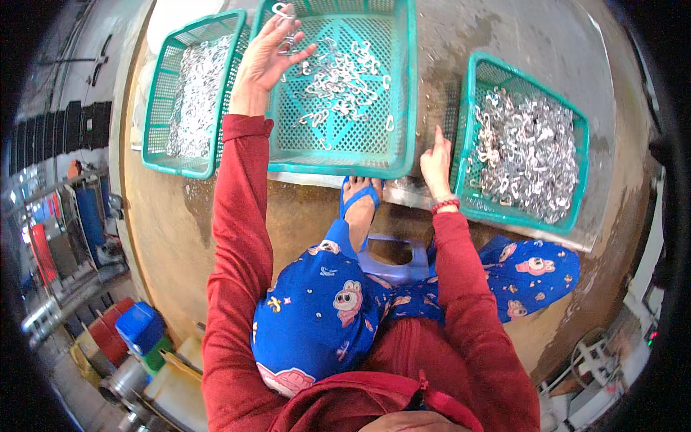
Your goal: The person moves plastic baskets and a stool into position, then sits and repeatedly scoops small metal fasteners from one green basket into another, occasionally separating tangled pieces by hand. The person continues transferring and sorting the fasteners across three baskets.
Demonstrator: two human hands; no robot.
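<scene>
My left hand (268, 59) is raised over the left rim of the middle green plastic basket (403, 93). It holds a small silvery metal hook (283, 12) up at its fingertips, and another shiny piece shows by the palm. A loose pile of similar metal hooks (342, 83) lies on that basket's mesh floor. My right hand (436, 164) is just left of the right green basket (522, 221), index finger stretched forward and nothing visible in it; its other fingers are partly hidden. That basket holds a big heap of metal hooks (533, 151).
A third green basket (152, 137), well filled with lighter hooks (198, 93), stands left of the middle one. The baskets rest on a wet metal sheet (525, 36). A purple plastic stool (403, 271) is between my legs. A blue container (142, 327) and machine parts lie at lower left.
</scene>
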